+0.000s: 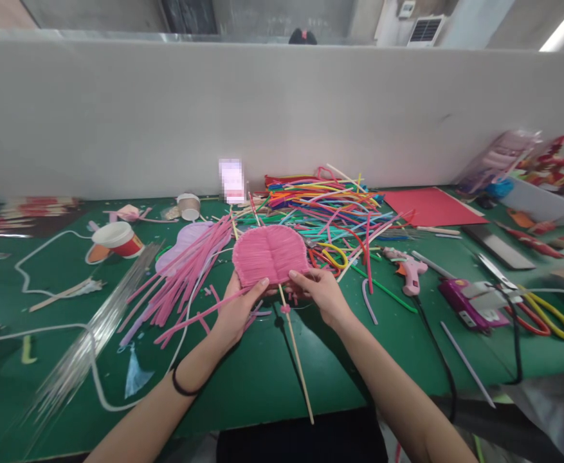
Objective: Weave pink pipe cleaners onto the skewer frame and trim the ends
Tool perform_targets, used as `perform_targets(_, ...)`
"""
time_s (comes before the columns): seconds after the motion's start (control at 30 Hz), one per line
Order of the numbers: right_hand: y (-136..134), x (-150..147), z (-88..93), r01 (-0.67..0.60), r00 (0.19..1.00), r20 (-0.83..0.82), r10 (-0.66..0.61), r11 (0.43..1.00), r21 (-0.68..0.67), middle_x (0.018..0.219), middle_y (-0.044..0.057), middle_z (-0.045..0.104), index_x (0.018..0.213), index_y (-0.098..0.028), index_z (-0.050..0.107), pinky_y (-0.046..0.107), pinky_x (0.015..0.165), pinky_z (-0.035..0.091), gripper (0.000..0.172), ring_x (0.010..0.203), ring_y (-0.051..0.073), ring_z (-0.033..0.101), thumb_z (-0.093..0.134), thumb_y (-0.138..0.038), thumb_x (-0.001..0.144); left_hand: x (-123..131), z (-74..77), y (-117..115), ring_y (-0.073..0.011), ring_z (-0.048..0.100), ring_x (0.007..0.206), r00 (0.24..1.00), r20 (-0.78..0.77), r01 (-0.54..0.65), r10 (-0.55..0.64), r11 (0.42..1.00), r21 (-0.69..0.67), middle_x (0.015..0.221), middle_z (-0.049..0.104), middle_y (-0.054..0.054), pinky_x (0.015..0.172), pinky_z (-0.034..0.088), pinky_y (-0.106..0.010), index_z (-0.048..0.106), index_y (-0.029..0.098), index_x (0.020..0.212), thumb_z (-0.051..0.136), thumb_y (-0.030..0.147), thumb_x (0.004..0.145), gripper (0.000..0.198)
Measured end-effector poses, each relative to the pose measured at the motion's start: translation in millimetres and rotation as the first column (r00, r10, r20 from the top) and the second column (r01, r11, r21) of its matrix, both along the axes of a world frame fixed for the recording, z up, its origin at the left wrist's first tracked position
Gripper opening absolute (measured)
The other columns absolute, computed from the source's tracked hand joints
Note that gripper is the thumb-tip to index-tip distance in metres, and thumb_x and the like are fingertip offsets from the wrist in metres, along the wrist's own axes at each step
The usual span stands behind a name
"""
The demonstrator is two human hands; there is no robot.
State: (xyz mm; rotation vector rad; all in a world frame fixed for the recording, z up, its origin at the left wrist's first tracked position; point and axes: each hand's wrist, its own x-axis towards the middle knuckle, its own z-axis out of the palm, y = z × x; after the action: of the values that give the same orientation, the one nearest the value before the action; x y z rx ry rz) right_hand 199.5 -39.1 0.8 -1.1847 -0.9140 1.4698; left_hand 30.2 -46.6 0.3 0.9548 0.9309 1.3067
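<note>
1. At frame centre, the pink fan (269, 254) is pinched along its lower edge by the left hand (233, 315) and right hand (323, 292)
2. Its broad end is pointed toward the frame's top
3. Its long axis is continued downward, slanting slightly rightward, by the stick (298, 363)

Left hand (235, 313), right hand (325, 296) close together; thumbs (256, 292) uppermost; bare forearms (388, 373) slanting inward

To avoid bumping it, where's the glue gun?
In the head view, the glue gun lies on the right, between the right hand and purple power strip.
</note>
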Motion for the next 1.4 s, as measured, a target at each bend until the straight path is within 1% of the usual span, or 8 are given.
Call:
perform_targets(0.1, 0.0, 0.0, -1.4, 0.041, 0.997, 0.055, -0.045, 0.997, 0.065, 0.070, 0.005, 0.073, 0.073, -0.016, 0.072, 0.025, 0.055, 0.054, 0.034, 0.061, 0.017, 0.068, 0.079, -0.048, 0.064, 0.4, 0.6, 0.0, -0.0250, 0.070, 0.092, 1.000, 0.031, 0.003, -0.002, 1.000, -0.023, 0.112, 0.070, -0.008, 0.082, 0.058, -0.039, 0.052, 0.023, 0.130, 0.077, 0.027, 0.073, 0.062)
perform_targets(0.33, -1.9, 4.1, 1.3, -0.085, 0.996, -0.039, 0.084, 0.996, -0.024, 0.069, 0.004, 0.071, 0.076, -0.014, 0.071, 0.022, 0.052, 0.051, 0.038, 0.061, 0.015, 0.067, 0.083, -0.045, 0.059, -0.3, -2.4, 0.9, -0.0248, 0.070, 0.093, 1.000, 0.024, -0.019, 0.019, 1.000, -0.005, 0.112, 0.070, -0.007, 0.081, 0.058, -0.038, 0.052, 0.023, 0.128, 0.076, 0.027, 0.073, 0.060)
perform_targets(0.53, -1.8, 3.1, 0.2, -0.068, 0.997, -0.035, 0.067, 0.997, -0.031, 0.065, 0.003, 0.070, 0.075, -0.014, 0.069, 0.020, 0.050, 0.049, 0.034, 0.059, 0.013, 0.066, 0.083, -0.043, 0.061, -1.3, -0.8, 1.2, -0.0242, 0.070, 0.093, 1.000, 0.018, -0.021, 0.020, 1.000, 0.013, 0.110, 0.070, -0.008, 0.083, 0.058, -0.039, 0.051, 0.022, 0.128, 0.074, 0.026, 0.075, 0.058)
perform_targets(0.73, 1.1, 8.2, 0.4, -0.022, 0.995, -0.094, 0.016, 0.998, -0.064, 0.079, 0.006, 0.074, 0.080, -0.016, 0.069, 0.020, 0.051, 0.053, 0.032, 0.062, 0.013, 0.069, 0.078, -0.045, 0.069, -2.3, 0.6, 1.7, -0.0243, 0.069, 0.093, 0.999, 0.012, -0.030, 0.030, 0.999, 0.012, 0.110, 0.070, -0.007, 0.082, 0.058, -0.039, 0.052, 0.023, 0.127, 0.075, 0.027, 0.074, 0.057)
perform_targets(0.9, 0.9, 13.2, 0.9, -0.020, 0.997, -0.080, 0.012, 0.994, -0.109, 0.069, 0.008, 0.073, 0.079, -0.013, 0.071, 0.020, 0.049, 0.053, 0.034, 0.057, 0.014, 0.069, 0.069, -0.047, 0.079, -3.9, 2.2, 2.6, -0.0245, 0.069, 0.091, 0.998, 0.019, -0.062, 0.062, 0.998, 0.019, 0.107, 0.070, -0.007, 0.080, 0.059, -0.039, 0.053, 0.022, 0.126, 0.076, 0.027, 0.073, 0.057)
perform_targets(1.07, -0.1, 13.7, 4.3, 0.032, 0.993, -0.111, -0.040, 0.997, -0.068, 0.073, 0.006, 0.073, 0.080, -0.015, 0.071, 0.018, 0.049, 0.052, 0.027, 0.059, 0.013, 0.069, 0.073, -0.041, 0.075, -4.2, 1.2, 2.3, -0.0247, 0.070, 0.089, 0.999, 0.025, -0.042, 0.041, 0.999, 0.018, 0.102, 0.071, -0.007, 0.081, 0.058, -0.040, 0.053, 0.023, 0.128, 0.076, 0.027, 0.074, 0.059)
perform_targets(1.23, 0.8, 12.1, 6.7, 0.081, 0.995, -0.046, -0.083, 0.996, -0.046, 0.067, 0.003, 0.069, 0.072, -0.016, 0.067, 0.019, 0.047, 0.049, 0.030, 0.056, 0.013, 0.068, 0.075, -0.044, 0.070, -3.5, -0.1, 1.7, -0.0252, 0.070, 0.091, 1.000, 0.002, -0.027, 0.026, 0.999, 0.024, 0.106, 0.070, -0.007, 0.080, 0.058, -0.040, 0.053, 0.024, 0.128, 0.074, 0.028, 0.075, 0.057)
perform_targets(1.4, 2.5, 14.4, 2.4, 0.034, 0.997, -0.062, -0.038, 0.998, -0.059, 0.071, 0.003, 0.070, 0.075, -0.016, 0.067, 0.018, 0.046, 0.050, 0.027, 0.056, 0.013, 0.068, 0.072, -0.042, 0.073, -4.2, -0.2, 2.3, -0.0242, 0.070, 0.089, 1.000, 0.003, -0.016, 0.016, 1.000, 0.021, 0.108, 0.070, -0.008, 0.079, 0.059, -0.039, 0.053, 0.023, 0.129, 0.074, 0.027, 0.076, 0.057)
